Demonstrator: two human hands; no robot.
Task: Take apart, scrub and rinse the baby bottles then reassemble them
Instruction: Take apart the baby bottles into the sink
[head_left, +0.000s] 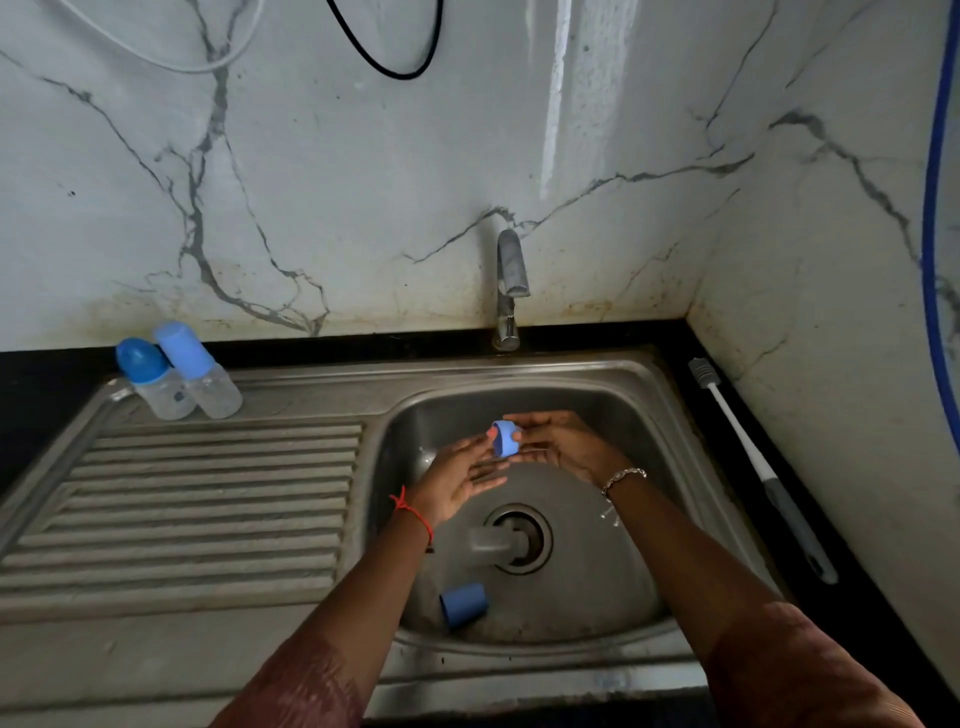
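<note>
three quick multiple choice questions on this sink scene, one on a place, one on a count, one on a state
1. Where does the bottle brush lie?
A under the tap
B on the floor
C on the counter right of the sink

2. How many capped bottles stand on the drainboard?
A one
B two
C three

3. How is the blue cap in the basin?
A lying on its side
B standing upright
C screwed on a bottle

1 C: it lies along the black counter by the right wall.
2 B: two stand together at the back left.
3 A: its open mouth faces sideways.
</note>
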